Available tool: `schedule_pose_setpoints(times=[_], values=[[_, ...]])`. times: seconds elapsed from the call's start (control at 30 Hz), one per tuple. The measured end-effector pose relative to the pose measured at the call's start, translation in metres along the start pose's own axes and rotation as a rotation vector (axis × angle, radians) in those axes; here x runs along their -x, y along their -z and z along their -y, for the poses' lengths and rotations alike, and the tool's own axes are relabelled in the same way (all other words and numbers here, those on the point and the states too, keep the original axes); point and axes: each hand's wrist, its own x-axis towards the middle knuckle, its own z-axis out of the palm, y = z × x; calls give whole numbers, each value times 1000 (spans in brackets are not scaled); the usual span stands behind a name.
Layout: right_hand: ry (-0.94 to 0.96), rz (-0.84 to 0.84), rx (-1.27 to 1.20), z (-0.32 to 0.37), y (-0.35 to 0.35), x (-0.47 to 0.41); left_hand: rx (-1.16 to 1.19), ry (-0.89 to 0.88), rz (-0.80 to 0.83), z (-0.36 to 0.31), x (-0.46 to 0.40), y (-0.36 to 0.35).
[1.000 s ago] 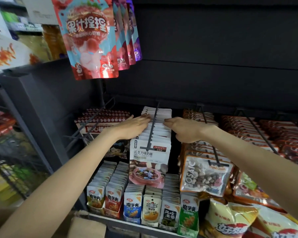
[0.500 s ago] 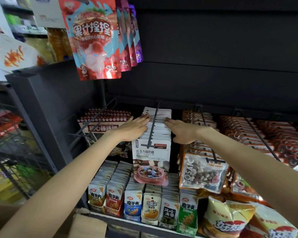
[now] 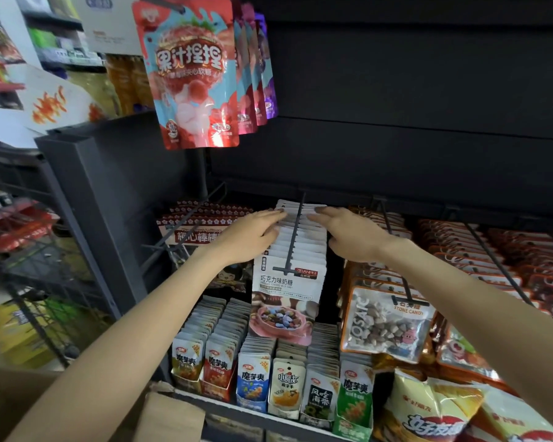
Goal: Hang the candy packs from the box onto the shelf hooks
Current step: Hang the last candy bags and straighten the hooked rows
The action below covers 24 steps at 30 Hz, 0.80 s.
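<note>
A row of white chocolate milk candy packs (image 3: 287, 291) hangs on a dark shelf hook (image 3: 293, 240) at the middle of the shelf. My left hand (image 3: 251, 232) lies flat with straight fingers against the left side of the row, fingertips at the rear packs. On the right side of the same row my right hand (image 3: 353, 232) presses with extended fingers. Neither hand holds a pack. The brown cardboard box (image 3: 170, 416) shows only as a corner at the bottom left, under my left forearm.
Stone candy bags (image 3: 387, 323) hang on the hook to the right, with orange packs (image 3: 492, 250) beyond. Red lollipop packs (image 3: 198, 232) hang on the left. Strawberry gummy bags (image 3: 193, 74) dangle overhead. Small snack trays (image 3: 281, 387) line the lower shelf.
Both hands have slid further back along the white pack row, and the right hand's fingers have straightened from a curled pose. The camera view has shifted slightly.
</note>
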Motion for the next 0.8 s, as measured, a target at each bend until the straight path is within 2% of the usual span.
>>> schedule_pose_setpoints(times=[0.1, 0.17, 0.27, 0.37, 0.43, 0.5, 0.6, 0.7, 0.8], values=[[118, -282, -74, 17, 10, 2, -21, -103, -313, -19, 38, 21], [192, -396, -126, 34, 16, 1, -119, -222, -543, -23, 68, 32], [318, -378, -114, 65, 22, -8, -151, -331, -843, -6, 106, 46], [395, -223, -13, 95, 21, -26, -124, -217, -947, 23, 132, 67], [385, -95, 91, 112, 17, -43, 5, -88, -796, 41, 141, 80], [348, 4, 179, 123, 12, -62, 127, 33, -516, 54, 142, 85], [246, 89, 266, 131, 4, -91, -28, 140, -189, 64, 134, 80], [167, 170, 252, 133, -2, -108, -190, 137, -61, 69, 125, 71], [180, 263, 228, 136, -12, -113, -270, 129, -21, 76, 119, 65]])
